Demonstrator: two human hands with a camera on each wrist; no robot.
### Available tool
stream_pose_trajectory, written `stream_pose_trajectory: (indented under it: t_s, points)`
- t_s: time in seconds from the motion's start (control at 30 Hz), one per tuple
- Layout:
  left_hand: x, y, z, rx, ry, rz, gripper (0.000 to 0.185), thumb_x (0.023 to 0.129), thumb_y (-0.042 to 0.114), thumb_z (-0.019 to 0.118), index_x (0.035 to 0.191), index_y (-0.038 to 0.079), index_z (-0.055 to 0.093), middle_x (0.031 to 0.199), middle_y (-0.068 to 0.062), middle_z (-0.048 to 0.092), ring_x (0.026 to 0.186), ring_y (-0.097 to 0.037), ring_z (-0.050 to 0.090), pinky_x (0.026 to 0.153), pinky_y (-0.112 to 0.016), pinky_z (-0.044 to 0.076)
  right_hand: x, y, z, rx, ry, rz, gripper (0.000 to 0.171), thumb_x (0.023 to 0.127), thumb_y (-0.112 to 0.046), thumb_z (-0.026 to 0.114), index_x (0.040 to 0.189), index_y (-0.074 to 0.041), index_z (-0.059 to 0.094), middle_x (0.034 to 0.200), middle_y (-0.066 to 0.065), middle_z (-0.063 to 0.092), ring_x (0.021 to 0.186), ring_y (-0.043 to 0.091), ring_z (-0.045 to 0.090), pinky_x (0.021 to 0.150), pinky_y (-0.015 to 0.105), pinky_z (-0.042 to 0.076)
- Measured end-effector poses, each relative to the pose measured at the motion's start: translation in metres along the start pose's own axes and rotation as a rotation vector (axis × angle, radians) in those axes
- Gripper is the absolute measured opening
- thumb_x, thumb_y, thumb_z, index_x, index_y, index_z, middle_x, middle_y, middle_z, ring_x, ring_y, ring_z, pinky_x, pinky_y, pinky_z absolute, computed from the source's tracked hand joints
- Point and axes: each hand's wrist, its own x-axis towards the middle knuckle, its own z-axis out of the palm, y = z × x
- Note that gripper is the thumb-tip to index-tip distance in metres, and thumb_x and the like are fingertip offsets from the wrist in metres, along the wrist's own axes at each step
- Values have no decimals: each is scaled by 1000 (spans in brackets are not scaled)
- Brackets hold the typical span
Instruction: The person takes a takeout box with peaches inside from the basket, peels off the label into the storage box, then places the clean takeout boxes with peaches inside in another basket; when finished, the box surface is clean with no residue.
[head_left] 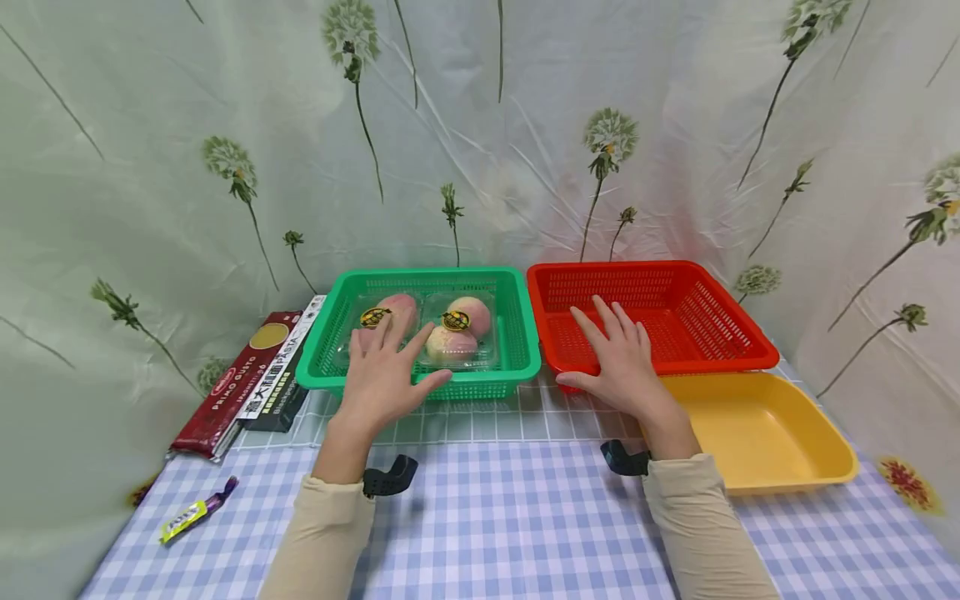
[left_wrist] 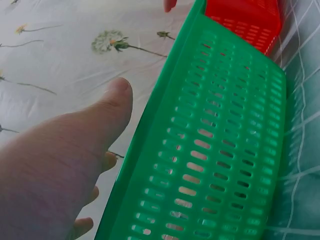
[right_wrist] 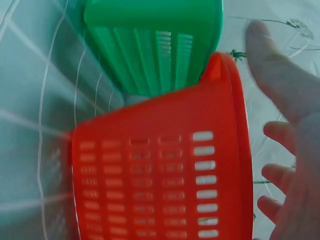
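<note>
We see the clear pack of peaches (head_left: 427,327) lying in the green basket (head_left: 525,333) on the worktop, its long side running left to right. Our left hand (head_left: 384,373) hovers just over the basket's near rim, fingers spread and holding nothing; the pack lies straight ahead of them. Our right hand (head_left: 619,357), equally slack, reaches over the red basket (head_left: 742,329) beside it, farther from the pack.

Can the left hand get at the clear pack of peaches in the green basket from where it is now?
Probably yes. The left hand hovers open over the near rim of the green basket, fingers already above the pack of peaches. The pack lies uncovered, and nothing stands between them.
</note>
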Motion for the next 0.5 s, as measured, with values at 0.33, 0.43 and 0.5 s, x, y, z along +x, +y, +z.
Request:
stream_pose_trajectory:
  t_s: [0.33, 0.43, 0.5]
  points:
    - [3, -16, -1, -30, 71, -68, 79, 93, 66, 53, 158, 28, 31, 168, -10, 18, 155, -39, 10, 116, -74, 5, 2, -18, 1, 547, 106, -11, 77, 91, -30, 71, 156, -24, 31, 168, 4, 14, 152, 34, 18, 113, 70, 26]
    - [4, -24, -2, -55, 118, -111, 76, 94, 64, 52, 157, 26, 33, 168, -10, 16, 154, -40, 11, 116, -74, 7, 6, -29, 6, 768, 124, -24, 65, 98, -21, 63, 155, -21, 32, 165, 4, 21, 149, 32, 28, 115, 59, 34]
    - [4, -29, -3, -73, 154, -155, 73, 95, 62, 52, 155, 23, 38, 168, -12, 17, 153, -42, 14, 115, -75, 9, 9, -38, 11, 916, 115, -34, 60, 100, -17, 59, 154, -18, 33, 162, 5, 26, 147, 33, 35, 114, 49, 40]
